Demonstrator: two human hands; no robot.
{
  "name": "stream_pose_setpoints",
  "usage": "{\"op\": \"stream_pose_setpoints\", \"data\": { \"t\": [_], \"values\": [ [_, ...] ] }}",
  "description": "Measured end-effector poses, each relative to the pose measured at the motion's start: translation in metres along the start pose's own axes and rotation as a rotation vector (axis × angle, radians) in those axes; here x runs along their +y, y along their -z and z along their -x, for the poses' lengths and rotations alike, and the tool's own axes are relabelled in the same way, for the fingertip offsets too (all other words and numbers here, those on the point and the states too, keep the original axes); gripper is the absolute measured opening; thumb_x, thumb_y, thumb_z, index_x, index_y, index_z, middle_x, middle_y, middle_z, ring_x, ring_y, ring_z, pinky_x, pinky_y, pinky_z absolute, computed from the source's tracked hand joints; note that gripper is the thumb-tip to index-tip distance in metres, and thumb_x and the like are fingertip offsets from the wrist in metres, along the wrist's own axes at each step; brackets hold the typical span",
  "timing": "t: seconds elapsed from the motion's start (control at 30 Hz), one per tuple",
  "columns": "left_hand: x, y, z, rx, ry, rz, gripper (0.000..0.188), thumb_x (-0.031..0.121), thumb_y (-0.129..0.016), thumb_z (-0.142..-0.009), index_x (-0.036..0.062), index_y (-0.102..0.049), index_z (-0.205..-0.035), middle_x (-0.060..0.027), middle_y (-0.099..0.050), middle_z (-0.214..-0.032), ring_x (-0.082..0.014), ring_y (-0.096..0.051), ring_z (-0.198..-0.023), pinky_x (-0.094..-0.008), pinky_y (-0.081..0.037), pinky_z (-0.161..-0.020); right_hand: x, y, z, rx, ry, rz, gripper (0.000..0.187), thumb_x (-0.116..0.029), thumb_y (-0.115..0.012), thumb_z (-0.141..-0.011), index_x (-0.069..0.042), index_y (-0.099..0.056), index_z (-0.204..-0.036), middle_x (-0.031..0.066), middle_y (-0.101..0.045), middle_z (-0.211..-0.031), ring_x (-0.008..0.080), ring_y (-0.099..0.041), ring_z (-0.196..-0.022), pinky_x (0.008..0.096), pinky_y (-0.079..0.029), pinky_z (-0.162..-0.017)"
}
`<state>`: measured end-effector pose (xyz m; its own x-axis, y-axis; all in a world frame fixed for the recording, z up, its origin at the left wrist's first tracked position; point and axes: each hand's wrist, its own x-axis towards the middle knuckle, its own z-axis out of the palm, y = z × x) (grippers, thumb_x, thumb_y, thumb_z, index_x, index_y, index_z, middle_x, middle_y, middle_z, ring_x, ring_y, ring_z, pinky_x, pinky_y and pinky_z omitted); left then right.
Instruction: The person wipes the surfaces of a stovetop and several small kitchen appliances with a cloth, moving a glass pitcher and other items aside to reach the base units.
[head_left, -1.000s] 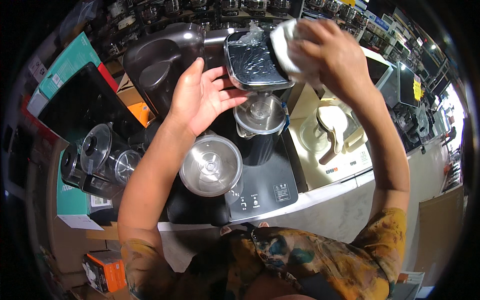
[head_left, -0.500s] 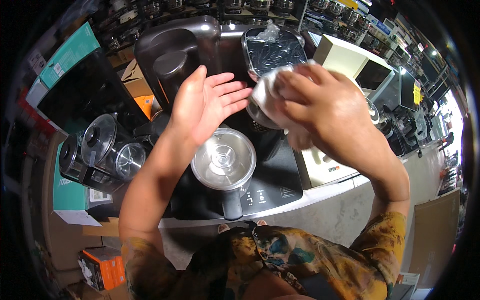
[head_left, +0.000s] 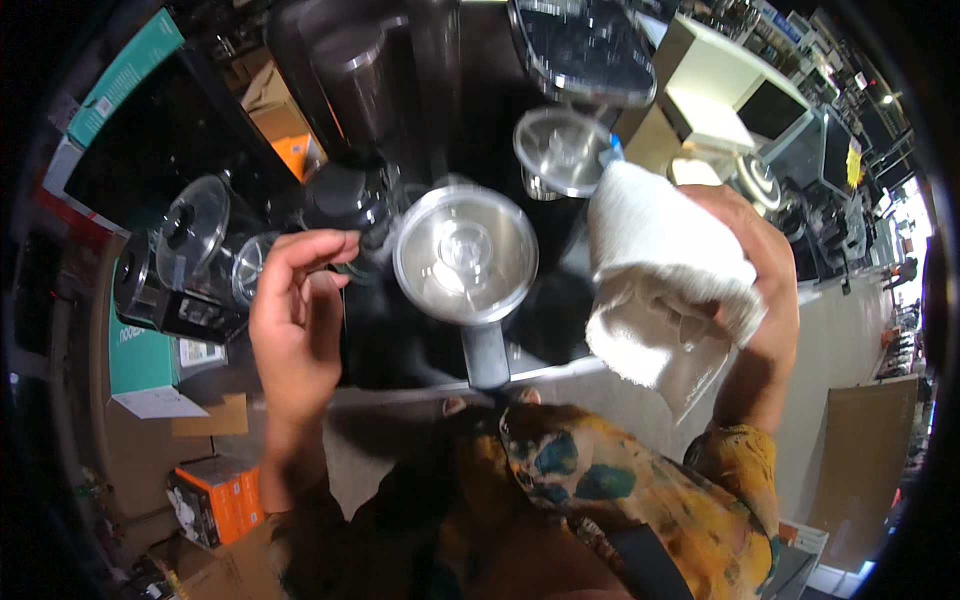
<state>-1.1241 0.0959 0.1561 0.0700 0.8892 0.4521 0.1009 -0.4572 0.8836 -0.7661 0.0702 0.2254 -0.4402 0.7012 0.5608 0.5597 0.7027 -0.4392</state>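
My right hand point(head_left: 755, 235) grips a bunched white cloth point(head_left: 660, 225), which hangs loose below the fingers. My left hand point(head_left: 300, 325) is raised at the left with its fingers bent and apart, holding nothing I can see; its fingertips come close to a dark object point(head_left: 345, 195) whose kind is unclear. Between the hands stands a small metal saucepan point(head_left: 415, 290) with a clear lid point(head_left: 500, 235), its dark handle point(head_left: 487, 355) pointing toward me. Under it is a black glossy surface point(head_left: 400, 350). A second clear-lidded metal vessel point(head_left: 570, 150) stands beyond the cloth.
Clear-lidded jugs point(head_left: 205, 230) stand at the left beside a teal box point(head_left: 145, 350). A tall dark appliance point(head_left: 365, 90) rises at the back, with a black rectangular pan point(head_left: 585, 50) to its right. A white open box point(head_left: 720, 80) stands at far right.
The cloth and my right hand have moved down and right, away from my left hand. My left hand has moved left and lower, its stretched fingers now bent. The view has shifted.
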Motion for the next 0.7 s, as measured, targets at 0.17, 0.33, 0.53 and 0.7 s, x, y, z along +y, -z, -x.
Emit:
{"op": "stream_pose_setpoints", "data": {
  "t": [0.17, 0.33, 0.53, 0.7],
  "values": [
    [-0.034, -0.010, 0.071, -0.083, 0.261, -0.134, 0.024, 0.000, -0.055, -0.081, 0.0005, -0.060, -0.104, -0.0088, -0.059, -0.105, -0.0149, -0.056, -0.093, -0.0252, -0.043, -0.083, 0.010, -0.031, 0.068, 0.211, -0.529, -0.323, 0.052, -0.013, -0.078, -0.079, 0.003, -0.057, -0.123, 0.0097, -0.065, -0.107, 0.0180, -0.061, -0.098, 0.0307, -0.047, -0.088],
    [-0.044, -0.043, 0.102, -0.303, 0.187, 0.020, 0.030, 0.009, -0.064, -0.083, 0.0008, -0.058, -0.111, -0.0114, -0.060, -0.109, -0.0205, -0.057, -0.104, -0.0340, -0.045, -0.092, 0.032, -0.082, 0.123, 0.555, -0.743, -0.623, 0.051, -0.012, -0.073, -0.084, 0.006, -0.052, -0.126, 0.0082, -0.063, -0.106, 0.0132, -0.059, -0.094, 0.0282, -0.049, -0.083],
    [-0.059, -0.066, 0.094, -0.567, 0.199, 0.169, 0.024, 0.010, -0.062, -0.086, 0.0011, -0.061, -0.109, -0.0102, -0.062, -0.111, -0.0201, -0.057, -0.108, -0.0360, -0.043, -0.097, 0.035, -0.110, 0.132, 0.511, -0.792, -0.625, 0.043, -0.007, -0.073, -0.083, 0.006, -0.057, -0.121, 0.0072, -0.066, -0.103, 0.0124, -0.060, -0.092, 0.0274, -0.049, -0.083],
    [-0.067, -0.074, 0.104, -0.277, 0.148, 0.076, 0.005, 0.000, -0.059, -0.087, 0.0008, -0.055, -0.090, -0.0070, -0.060, -0.083, -0.0143, -0.059, -0.072, -0.0273, -0.050, -0.069, 0.040, -0.117, 0.138, 0.519, -0.790, -0.574, 0.047, -0.010, -0.076, -0.083, 0.006, -0.057, -0.122, 0.0072, -0.067, -0.101, 0.0112, -0.060, -0.091, 0.0257, -0.049, -0.083]
  ]
}}
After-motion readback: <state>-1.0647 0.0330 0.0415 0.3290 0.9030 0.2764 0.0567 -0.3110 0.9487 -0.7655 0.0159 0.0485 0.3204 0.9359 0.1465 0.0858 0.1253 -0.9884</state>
